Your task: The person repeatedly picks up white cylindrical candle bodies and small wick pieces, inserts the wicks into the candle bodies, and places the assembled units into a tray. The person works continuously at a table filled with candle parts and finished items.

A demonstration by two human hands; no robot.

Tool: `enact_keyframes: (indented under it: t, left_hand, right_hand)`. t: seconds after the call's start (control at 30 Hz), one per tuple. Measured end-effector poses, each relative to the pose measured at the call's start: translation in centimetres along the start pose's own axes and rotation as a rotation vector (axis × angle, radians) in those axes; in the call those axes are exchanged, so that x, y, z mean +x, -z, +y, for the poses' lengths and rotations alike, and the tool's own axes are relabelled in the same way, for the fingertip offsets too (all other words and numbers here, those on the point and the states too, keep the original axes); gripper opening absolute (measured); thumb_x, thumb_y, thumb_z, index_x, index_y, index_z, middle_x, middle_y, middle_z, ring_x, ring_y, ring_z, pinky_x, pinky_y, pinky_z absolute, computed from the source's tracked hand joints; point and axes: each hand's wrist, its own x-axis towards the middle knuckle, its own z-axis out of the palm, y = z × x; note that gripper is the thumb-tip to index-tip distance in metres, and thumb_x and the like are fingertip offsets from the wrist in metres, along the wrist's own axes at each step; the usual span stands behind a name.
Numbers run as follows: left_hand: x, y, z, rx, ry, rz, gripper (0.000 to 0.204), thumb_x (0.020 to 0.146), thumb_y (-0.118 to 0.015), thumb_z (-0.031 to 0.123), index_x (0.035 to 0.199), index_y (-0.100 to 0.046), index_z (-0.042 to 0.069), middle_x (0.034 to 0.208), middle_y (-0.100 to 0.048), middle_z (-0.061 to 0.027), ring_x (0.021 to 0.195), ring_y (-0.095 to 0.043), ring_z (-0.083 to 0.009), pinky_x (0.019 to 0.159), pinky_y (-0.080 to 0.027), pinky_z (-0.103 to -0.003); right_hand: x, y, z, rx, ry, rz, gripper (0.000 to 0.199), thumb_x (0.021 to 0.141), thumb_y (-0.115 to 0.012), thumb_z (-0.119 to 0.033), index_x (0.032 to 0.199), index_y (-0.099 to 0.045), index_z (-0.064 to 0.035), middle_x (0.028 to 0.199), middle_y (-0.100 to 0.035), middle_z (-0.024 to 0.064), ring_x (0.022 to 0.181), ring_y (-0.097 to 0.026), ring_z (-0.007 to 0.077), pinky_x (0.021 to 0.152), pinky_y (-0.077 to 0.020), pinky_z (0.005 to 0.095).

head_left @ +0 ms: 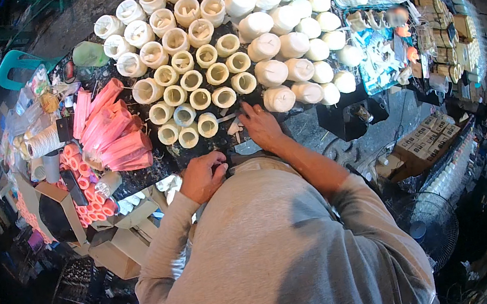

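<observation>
Right hand: my right hand [262, 126], frame centre, at the speckled black tabletop [162, 158]; fingers bent, slightly apart; I cannot tell whether they pinch anything.
Left hand: my left hand [201, 178], left of centre; fingers curled, contents indeterminable.
Scraps: thin, flat, pale pieces [235, 128], just beside my right fingertips.
Cups: round, hollow, cream-coloured cylinders [191, 80], upper centre.
Tubes: bundled glossy pink tubes [109, 127], left.

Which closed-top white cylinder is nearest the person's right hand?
The front-left closed-top cylinder, just beyond and to the right of the right hand; the others of its kind stand farther right or farther back.
</observation>
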Motion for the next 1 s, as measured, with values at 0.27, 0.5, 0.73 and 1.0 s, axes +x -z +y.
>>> enact_keyframes:
  t: [0.27,0.5,0.73,1.0]
  left_hand:
    - [4.5,-11.6,-9.3,0.313,0.143,0.224,0.053,0.087,-0.079,0.028,0.128,-0.062,-0.002,0.111,-0.070,-0.0294,0.104,-0.068,-0.0471,0.092,-0.054,-0.052]
    - [4.5,-14.1,-6.7,-0.515,0.237,0.391,0.028,0.099,-0.071,0.011,0.124,-0.066,0.000,0.107,-0.072,-0.0065,0.093,-0.065,-0.0160,0.080,-0.056,-0.032]
    - [3.6,-13.9,1.0,-0.502,0.016,0.223,0.019,0.100,-0.070,0.010,0.115,-0.069,-0.001,0.091,-0.069,-0.0014,0.077,-0.061,-0.0080,0.063,-0.047,-0.023]
    - [2.7,-15.4,8.7,-0.323,-0.154,0.184,0.023,0.098,-0.072,0.012,0.113,-0.070,-0.005,0.097,-0.073,-0.0068,0.080,-0.066,-0.0116,0.070,-0.054,-0.026]
  right_hand:
    - [0.6,-2.2,0.5,0.055,-0.169,-0.245,0.022,0.086,-0.064,-0.014,0.104,-0.065,-0.0018,0.107,-0.068,0.0213,0.092,-0.072,0.0362,0.075,-0.0612,0.0477]
    - [-2.7,3.6,-0.7,0.201,-0.149,-0.146,0.029,0.086,-0.070,-0.019,0.107,-0.067,0.0000,0.102,-0.071,0.0216,0.094,-0.073,0.0384,0.078,-0.0593,0.0509]
    - [-7.1,10.0,0.6,0.747,-0.142,-0.035,0.027,0.084,-0.078,-0.024,0.096,-0.074,-0.0004,0.092,-0.072,0.0222,0.091,-0.073,0.0368,0.077,-0.0568,0.0474]
    - [-12.0,15.9,3.7,0.926,-0.010,0.052,0.027,0.084,-0.083,-0.029,0.093,-0.078,-0.0031,0.081,-0.075,0.0155,0.073,-0.072,0.0236,0.068,-0.0554,0.0390]
